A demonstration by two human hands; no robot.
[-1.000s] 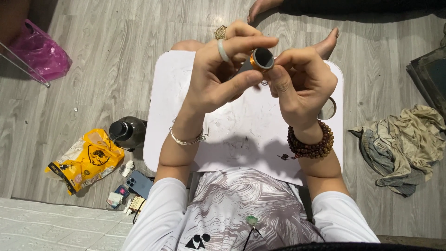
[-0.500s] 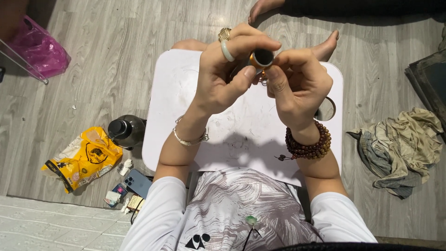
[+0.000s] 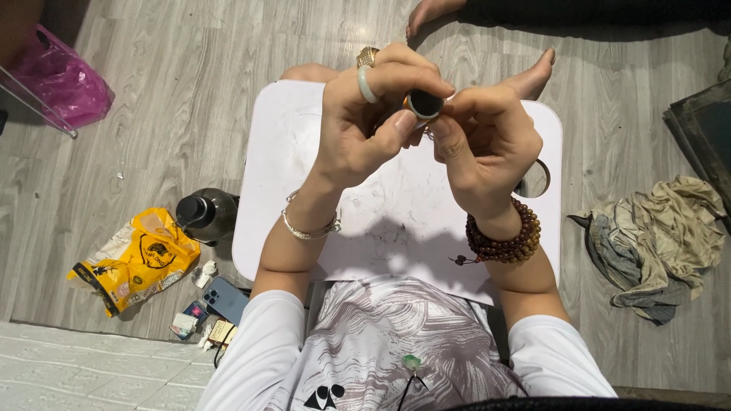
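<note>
Both hands are raised above a white lap table (image 3: 289, 152) and meet around a small round object with a black face and an orange-gold rim (image 3: 424, 104). My left hand (image 3: 369, 122) pinches it between thumb and forefinger; this hand wears a pale ring, a gold ring and a silver bracelet. My right hand (image 3: 483, 144), with a brown bead bracelet at the wrist, grips the same object from the right with its fingertips. What lies under the object is hidden by the fingers.
A dark bottle (image 3: 207, 215), a yellow packet (image 3: 137, 257), a blue phone (image 3: 226, 299) and small items lie on the floor at left. A crumpled cloth (image 3: 655, 236) is at right, a pink bag (image 3: 61, 80) at top left. Another person's foot (image 3: 430, 11) shows at top.
Both hands have stayed together on the small object; the fingers have shifted slightly and the view has barely moved.
</note>
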